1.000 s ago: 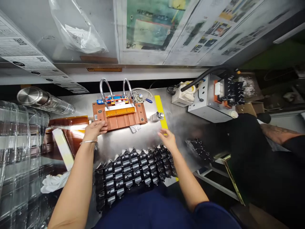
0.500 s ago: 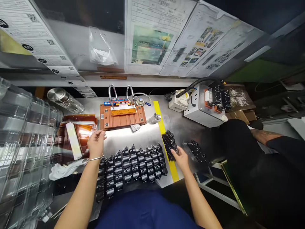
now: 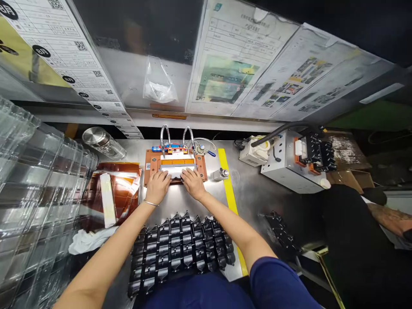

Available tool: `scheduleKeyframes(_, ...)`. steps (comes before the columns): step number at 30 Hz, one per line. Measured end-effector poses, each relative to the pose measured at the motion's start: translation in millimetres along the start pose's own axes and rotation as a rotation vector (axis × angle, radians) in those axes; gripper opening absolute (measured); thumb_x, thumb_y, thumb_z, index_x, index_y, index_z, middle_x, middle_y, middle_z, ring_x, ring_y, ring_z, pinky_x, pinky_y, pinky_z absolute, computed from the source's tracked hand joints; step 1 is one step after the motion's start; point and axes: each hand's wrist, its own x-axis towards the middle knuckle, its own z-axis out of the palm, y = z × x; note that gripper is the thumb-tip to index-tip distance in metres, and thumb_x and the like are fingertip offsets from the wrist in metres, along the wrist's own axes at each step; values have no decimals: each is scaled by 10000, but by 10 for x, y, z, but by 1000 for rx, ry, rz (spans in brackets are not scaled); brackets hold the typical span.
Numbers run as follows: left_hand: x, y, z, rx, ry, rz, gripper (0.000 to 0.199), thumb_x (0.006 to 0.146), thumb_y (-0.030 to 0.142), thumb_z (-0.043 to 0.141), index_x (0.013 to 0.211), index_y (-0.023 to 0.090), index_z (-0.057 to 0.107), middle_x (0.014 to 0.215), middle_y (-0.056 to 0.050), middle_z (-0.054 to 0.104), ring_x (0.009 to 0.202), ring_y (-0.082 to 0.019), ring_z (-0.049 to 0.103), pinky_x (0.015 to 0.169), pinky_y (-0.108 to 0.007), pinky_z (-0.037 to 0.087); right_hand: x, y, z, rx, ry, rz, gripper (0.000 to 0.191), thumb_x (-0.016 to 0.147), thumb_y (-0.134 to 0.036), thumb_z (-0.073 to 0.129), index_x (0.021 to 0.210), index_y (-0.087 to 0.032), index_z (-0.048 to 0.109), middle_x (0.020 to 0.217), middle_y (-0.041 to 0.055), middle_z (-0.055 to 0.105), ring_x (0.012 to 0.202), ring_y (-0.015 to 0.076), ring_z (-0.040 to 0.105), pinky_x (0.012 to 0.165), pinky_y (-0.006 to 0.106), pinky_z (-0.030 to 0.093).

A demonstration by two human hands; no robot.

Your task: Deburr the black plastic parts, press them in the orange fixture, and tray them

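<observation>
Brushed-metal workbench (image 3: 246, 191) spans the view beneath a grey panel hung with printed sheets (image 3: 230, 77). At its back stands a brown fixture block (image 3: 154, 167), with an orange perforated strip (image 3: 177, 162) across it and a pale strip (image 3: 175, 170) in front. Left hand (image 3: 158, 187) and right hand (image 3: 194, 184) rest side by side at the block's front edge, fingers bent over the pale strip; whether they grip anything underneath, I cannot tell. Two flexible metal hoses (image 3: 165, 129) arch over the back of the block. Just right of it are a small bottle (image 3: 221, 174) and yellow tape (image 3: 231, 193); to the left lie amber sheets (image 3: 130, 182), beside stacked clear plastic trays (image 3: 38, 180). Nearer the person, rows of black ridged parts (image 3: 182, 242) cover the bench. Farther right sits a white machine (image 3: 283, 169), then a co-worker's forearm (image 3: 389, 216)
</observation>
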Motion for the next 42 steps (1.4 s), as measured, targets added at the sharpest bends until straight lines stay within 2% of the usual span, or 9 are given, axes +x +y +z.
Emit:
scheduleKeyframes(3,120,-157,101,18,4,11,234,909,252,505,1013,200,708,1085,-136,707,1032,-275,615,907,-448,443,57,255,-172,13,11,55,316,932,-305,495,1184,-175,634,1266,119,636,1254,244,499,1052,451,385)
scheduleKeyframes(9,200,-307,244,-12,7,-4,250,916,282,506,1031,202,713,1099,-127,716,1040,-273,620,891,-423,455,383,840,-628,-310,-151,605,411,973,-274,381,1320,-115,534,1302,181,581,1160,292,526,950,427,444)
scheduleKeyframes(13,168,-310,255,1,18,1,251,915,294,512,1039,207,711,1103,-117,717,1047,-264,621,921,-420,442,552,1066,-715,-383,-373,636,394,975,-192,342,1301,-119,551,1190,175,643,1041,267,586,829,358,480)
scheduleKeyframes(20,212,-230,157,-84,-36,-80,268,913,325,501,1022,195,709,1094,-126,716,1056,-281,614,1019,-486,364,699,1290,-823,-362,-317,626,369,963,-186,377,1265,-193,588,1214,138,627,1065,266,566,823,357,484)
scheduleKeyframes(24,228,-174,139,-195,40,-311,327,870,400,535,1069,178,670,1152,-146,680,1116,-298,582,1023,-488,376,595,1051,-715,-260,-88,693,382,943,-210,411,1284,-139,569,1276,182,582,1129,296,544,912,420,470)
scheduleKeyframes(27,288,-166,150,-248,127,-628,454,794,438,590,1143,149,612,1224,-195,620,1179,-346,532,1016,-519,380,450,736,-473,127,87,753,412,921,-266,451,1308,-159,543,1221,143,637,1097,266,597,948,414,474)
scheduleKeyframes(33,265,41,-43,-305,-86,-907,511,677,383,694,1055,68,557,1145,-291,588,1161,-445,516,976,-587,388,115,148,-176,664,67,821,605,820,-234,577,1395,-139,416,1100,124,703,945,200,682,823,332,549)
scheduleKeyframes(37,-252,400,-358,-437,20,-776,559,656,381,726,1103,142,491,1047,-165,616,1011,-345,615,894,-536,484,-352,-151,-355,736,122,731,689,762,-213,601,1416,-170,386,1219,141,634,986,195,657,801,318,559)
scheduleKeyframes(42,-986,759,-777,-408,101,-182,371,743,137,554,1106,213,551,1085,-108,647,1069,-260,616,989,-469,469,-892,-614,-599,605,-33,593,419,755,-112,478,1137,-196,626,1109,80,664,917,179,654,777,298,545)
